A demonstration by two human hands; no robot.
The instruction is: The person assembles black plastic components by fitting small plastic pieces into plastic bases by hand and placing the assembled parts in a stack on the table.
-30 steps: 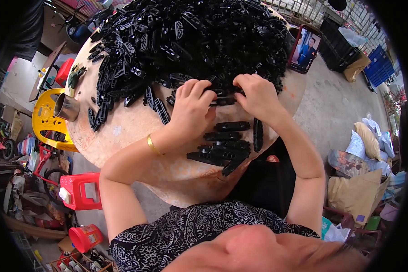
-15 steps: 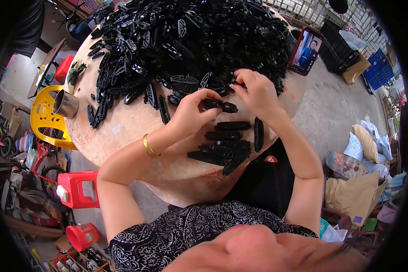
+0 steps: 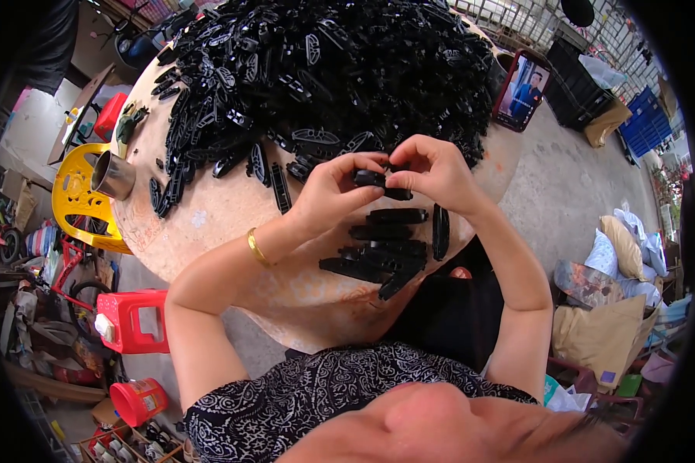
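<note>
A small black plastic part [image 3: 370, 178] is pinched by my left hand [image 3: 336, 187], which wears a gold bangle at the wrist. My right hand [image 3: 434, 171] has come up against it, its thumb and fingers closed on the right end of the same part. The fingers cover much of the piece. Just below my hands several long black plastic pieces [image 3: 394, 233] lie grouped near the table's edge, one of them upright at the right. Beyond my hands rises a large heap of loose black plastic parts [image 3: 316, 85].
The round table [image 3: 201, 247] has a pale patterned cover. A phone [image 3: 521, 90] with a lit screen stands at the right edge. A metal cup [image 3: 113, 177] stands at the left edge, beside a yellow chair [image 3: 77, 193]. A red stool [image 3: 131, 320] is on the floor at left.
My right hand has moved from the heap's edge down and left to the black plastic part. My left hand stays nearly in place, still gripping it.
</note>
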